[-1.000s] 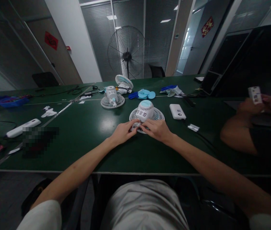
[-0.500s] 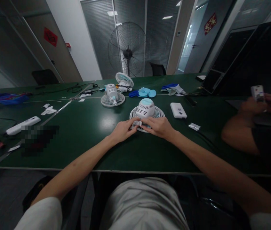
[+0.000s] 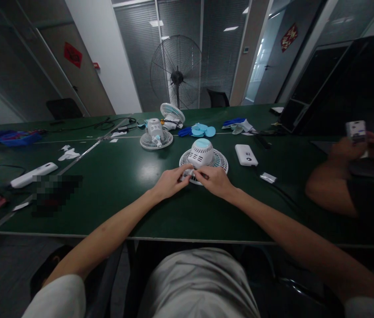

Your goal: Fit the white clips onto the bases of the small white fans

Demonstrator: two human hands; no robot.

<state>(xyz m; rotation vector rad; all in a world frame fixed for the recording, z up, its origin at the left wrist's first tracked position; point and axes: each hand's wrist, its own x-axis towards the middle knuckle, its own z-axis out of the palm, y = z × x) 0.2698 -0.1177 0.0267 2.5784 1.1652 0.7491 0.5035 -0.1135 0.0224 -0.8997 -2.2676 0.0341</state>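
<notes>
A small white fan (image 3: 202, 157) with a light blue cap lies grille-down on the green table (image 3: 120, 176) in front of me. My left hand (image 3: 171, 182) and my right hand (image 3: 213, 180) meet at the fan's near edge, fingers pinched together on a small white part of it. What the fingertips grip there is too small to make out clearly.
A second white fan (image 3: 155, 134) and a third fan (image 3: 172, 115) lie farther back, with blue blades (image 3: 199, 130) beside them. A white power bank (image 3: 246, 155) and a small silver piece (image 3: 268, 178) lie to the right. Another person's arms (image 3: 335, 176) hold a device at far right. A white bar (image 3: 34, 174) lies at left.
My right hand's fingers have closed in toward the left hand at the fan's near edge. The view shifted slightly; the fan has stayed in place.
</notes>
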